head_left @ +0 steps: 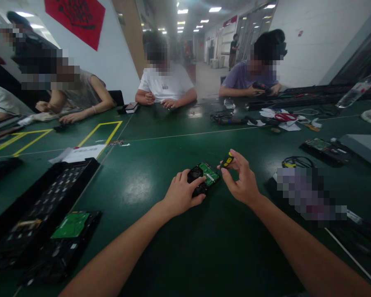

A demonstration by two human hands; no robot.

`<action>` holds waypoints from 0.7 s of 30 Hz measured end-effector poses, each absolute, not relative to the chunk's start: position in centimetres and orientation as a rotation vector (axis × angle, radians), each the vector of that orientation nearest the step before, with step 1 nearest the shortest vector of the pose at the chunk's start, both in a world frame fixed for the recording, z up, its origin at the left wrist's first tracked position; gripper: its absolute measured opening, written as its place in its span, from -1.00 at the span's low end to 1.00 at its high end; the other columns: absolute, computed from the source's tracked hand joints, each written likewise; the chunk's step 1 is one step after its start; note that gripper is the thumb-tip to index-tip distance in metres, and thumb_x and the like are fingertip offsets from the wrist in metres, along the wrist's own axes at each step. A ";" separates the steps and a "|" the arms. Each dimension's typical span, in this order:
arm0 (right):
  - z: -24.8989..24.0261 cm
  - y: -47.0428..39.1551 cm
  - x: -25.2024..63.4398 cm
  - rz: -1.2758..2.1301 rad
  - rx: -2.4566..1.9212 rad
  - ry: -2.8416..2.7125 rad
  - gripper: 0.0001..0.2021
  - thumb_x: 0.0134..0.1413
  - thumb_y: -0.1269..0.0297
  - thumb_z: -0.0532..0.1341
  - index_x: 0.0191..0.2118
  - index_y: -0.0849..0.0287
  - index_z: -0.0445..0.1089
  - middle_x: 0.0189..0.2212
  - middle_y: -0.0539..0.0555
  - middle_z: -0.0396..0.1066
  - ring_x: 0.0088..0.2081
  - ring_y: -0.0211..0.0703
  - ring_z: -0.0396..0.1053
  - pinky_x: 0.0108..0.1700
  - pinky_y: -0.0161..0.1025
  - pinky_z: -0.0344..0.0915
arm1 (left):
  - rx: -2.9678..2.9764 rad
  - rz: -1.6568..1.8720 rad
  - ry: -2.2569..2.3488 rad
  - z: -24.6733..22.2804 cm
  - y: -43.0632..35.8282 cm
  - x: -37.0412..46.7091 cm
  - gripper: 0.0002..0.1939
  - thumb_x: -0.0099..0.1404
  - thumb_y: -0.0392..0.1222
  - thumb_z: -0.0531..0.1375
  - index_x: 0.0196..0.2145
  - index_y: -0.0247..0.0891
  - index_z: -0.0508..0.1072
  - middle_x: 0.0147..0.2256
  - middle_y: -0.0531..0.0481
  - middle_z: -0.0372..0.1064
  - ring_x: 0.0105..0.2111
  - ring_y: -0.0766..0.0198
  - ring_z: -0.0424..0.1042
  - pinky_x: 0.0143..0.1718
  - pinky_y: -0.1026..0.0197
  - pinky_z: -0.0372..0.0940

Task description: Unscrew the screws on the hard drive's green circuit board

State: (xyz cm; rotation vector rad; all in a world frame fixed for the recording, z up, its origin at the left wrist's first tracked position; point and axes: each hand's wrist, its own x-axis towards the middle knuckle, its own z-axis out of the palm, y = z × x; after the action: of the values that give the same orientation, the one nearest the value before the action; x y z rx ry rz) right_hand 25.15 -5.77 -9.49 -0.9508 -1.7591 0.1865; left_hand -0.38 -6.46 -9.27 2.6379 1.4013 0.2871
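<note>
In front of me, a hard drive (209, 174) lies on the table with its green circuit board facing up. My left hand (183, 192) grips its near left part, fingers and thumb spread over the dark casing. Just right of the drive, my right hand (241, 179) pinches a screwdriver with a black and yellow handle (227, 160) between thumb and fingers. Its tip is too small to make out, and I cannot tell whether it touches the board. Another hard drive with a green board (70, 225) lies at the lower left.
A long black slotted tray (49, 194) stands at left. To the right are a drive with a board (324, 149), a grey box (363, 147), cables (297, 161) and a blurred object (309, 194). Several people sit across the green table (160, 156); a bottle (358, 88) is far right.
</note>
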 end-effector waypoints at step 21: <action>-9.8 -5.6 25.1 0.140 -0.974 -1.706 -0.27 0.36 0.34 0.29 0.50 -0.07 -0.02 0.17 0.20 0.46 -0.09 -0.03 0.63 -0.01 0.05 0.66 | 2.647 0.303 1.405 -9.4 -6.5 -0.4 -0.34 0.42 0.15 0.30 0.41 0.14 0.33 0.36 -0.28 0.06 0.28 -0.31 0.20 0.19 -0.31 0.32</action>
State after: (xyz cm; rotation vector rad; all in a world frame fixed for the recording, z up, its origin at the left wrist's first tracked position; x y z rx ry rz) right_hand 25.07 -5.62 -9.84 -0.9743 -1.7059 0.1396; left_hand -0.42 -6.48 -9.43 2.6468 1.4047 0.3033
